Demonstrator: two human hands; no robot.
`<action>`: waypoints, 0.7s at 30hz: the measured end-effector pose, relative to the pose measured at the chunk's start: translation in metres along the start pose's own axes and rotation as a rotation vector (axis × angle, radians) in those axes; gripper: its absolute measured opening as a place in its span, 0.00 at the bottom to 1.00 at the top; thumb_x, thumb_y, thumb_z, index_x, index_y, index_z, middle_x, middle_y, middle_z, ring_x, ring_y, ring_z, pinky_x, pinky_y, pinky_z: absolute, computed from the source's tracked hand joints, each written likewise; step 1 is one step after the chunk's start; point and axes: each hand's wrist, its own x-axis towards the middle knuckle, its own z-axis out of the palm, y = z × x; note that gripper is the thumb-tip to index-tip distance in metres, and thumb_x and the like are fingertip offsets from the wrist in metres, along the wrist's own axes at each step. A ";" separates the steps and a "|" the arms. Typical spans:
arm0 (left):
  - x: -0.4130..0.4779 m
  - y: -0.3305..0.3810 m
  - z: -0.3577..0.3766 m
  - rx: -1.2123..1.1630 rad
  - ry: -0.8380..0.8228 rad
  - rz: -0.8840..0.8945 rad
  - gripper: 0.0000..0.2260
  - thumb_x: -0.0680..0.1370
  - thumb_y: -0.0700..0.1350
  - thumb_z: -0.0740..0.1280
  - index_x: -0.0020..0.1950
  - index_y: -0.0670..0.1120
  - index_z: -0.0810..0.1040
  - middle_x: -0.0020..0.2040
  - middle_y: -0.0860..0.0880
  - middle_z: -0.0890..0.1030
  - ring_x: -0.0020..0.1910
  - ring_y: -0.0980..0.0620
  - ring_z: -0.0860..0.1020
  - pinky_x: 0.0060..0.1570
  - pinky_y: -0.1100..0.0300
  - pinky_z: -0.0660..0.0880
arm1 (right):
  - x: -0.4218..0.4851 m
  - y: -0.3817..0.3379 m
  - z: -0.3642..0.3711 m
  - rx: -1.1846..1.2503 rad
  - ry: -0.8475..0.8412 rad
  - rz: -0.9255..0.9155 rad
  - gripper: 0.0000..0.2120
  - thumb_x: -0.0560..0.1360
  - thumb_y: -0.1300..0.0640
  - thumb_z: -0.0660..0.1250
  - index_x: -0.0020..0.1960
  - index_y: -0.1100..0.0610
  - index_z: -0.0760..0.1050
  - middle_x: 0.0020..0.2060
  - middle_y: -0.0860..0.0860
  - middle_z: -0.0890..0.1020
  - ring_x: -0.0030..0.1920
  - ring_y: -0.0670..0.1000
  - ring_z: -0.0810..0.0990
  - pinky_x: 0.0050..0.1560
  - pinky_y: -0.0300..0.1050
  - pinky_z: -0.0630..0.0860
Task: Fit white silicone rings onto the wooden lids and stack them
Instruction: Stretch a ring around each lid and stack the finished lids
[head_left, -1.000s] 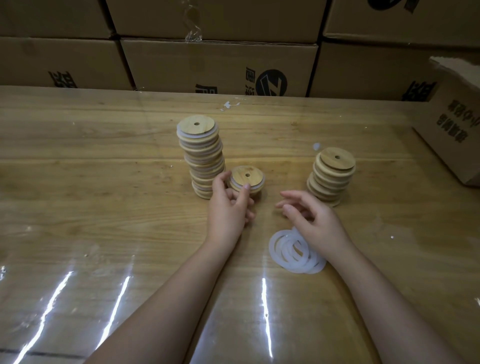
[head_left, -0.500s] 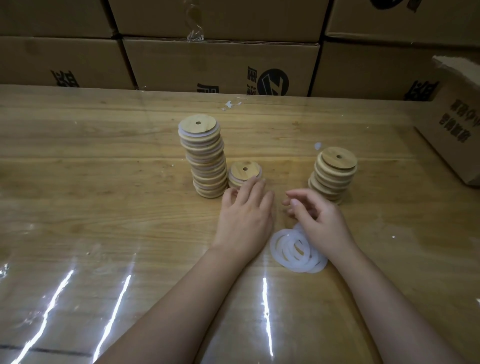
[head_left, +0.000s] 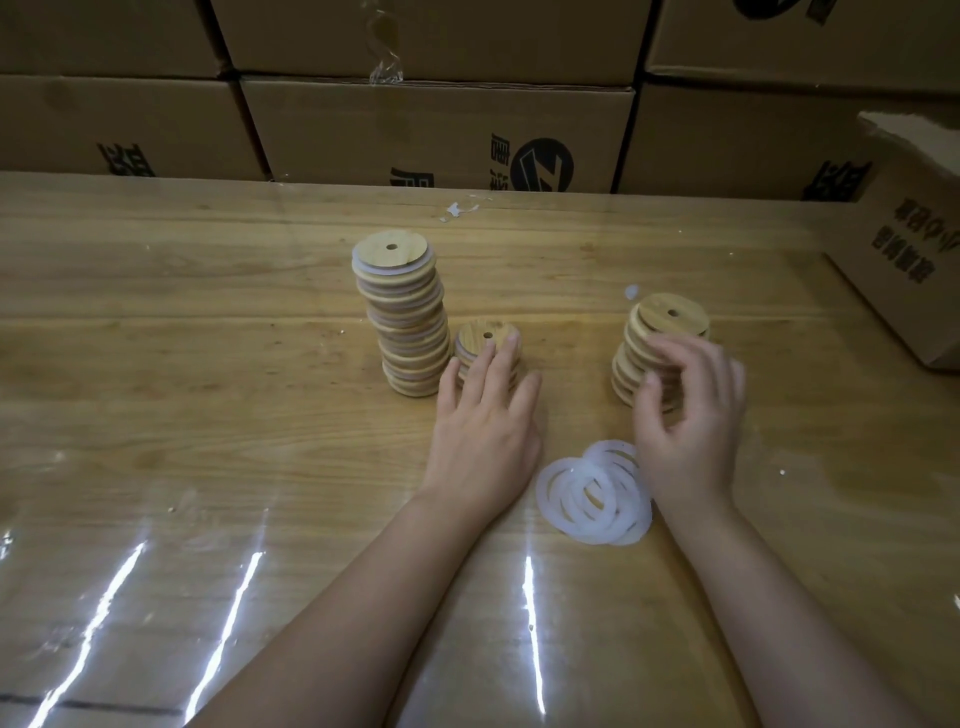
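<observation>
Round wooden lids, pale and grained, each with a small hole near the centre, stand in three stacks on a glossy wooden table (head_left: 182, 415). The tall stack (head_left: 402, 317) sits mid-table, with white silicone edges showing between its lids and leaning slightly out of line. Just beside it at 3 o'clock is a short stack (head_left: 485, 338), also banded with white. Well apart, further toward 3 o'clock, is a stack of bare lids (head_left: 670, 317) with no white visible.

The left hand (head_left: 485, 431) reaches forward with straight, spread fingers, its fingertips resting on the short stack's top lid. The right hand (head_left: 691, 415), blurred, is raised in front of the bare stack with fingers bent; whether it grips a lid cannot be told.

A loose pile of white silicone rings (head_left: 592, 499), flat, thin and overlapping, lies on the table at 6 o'clock from the bare stack, between the two wrists.

Cardboard cartons (head_left: 436, 130) line the far edge at 12 o'clock, printed with black Chinese characters and a round black emblem (head_left: 543, 166) crossed by a slanted Z-like stroke. Another carton (head_left: 914, 260) at 2 o'clock carries characters that appear upside down and are too blurred to read.
</observation>
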 end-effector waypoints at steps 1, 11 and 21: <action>0.000 0.000 0.000 0.006 -0.013 -0.009 0.18 0.72 0.43 0.66 0.61 0.44 0.77 0.72 0.41 0.67 0.71 0.42 0.66 0.67 0.41 0.62 | 0.001 0.002 -0.001 -0.061 0.007 0.043 0.16 0.74 0.61 0.60 0.61 0.58 0.74 0.59 0.52 0.77 0.60 0.58 0.72 0.62 0.51 0.65; -0.001 0.003 -0.004 -0.230 0.108 0.143 0.14 0.71 0.40 0.69 0.56 0.42 0.80 0.65 0.42 0.75 0.66 0.45 0.73 0.61 0.48 0.68 | 0.003 0.000 -0.002 -0.136 -0.063 0.147 0.23 0.72 0.66 0.66 0.66 0.58 0.70 0.66 0.53 0.72 0.68 0.60 0.67 0.67 0.61 0.62; -0.004 0.001 -0.002 -0.632 0.019 0.160 0.06 0.74 0.36 0.66 0.48 0.42 0.80 0.55 0.49 0.81 0.48 0.50 0.79 0.47 0.56 0.75 | 0.003 0.007 -0.003 -0.160 0.097 0.068 0.16 0.72 0.68 0.66 0.59 0.62 0.76 0.54 0.60 0.75 0.57 0.61 0.71 0.63 0.50 0.64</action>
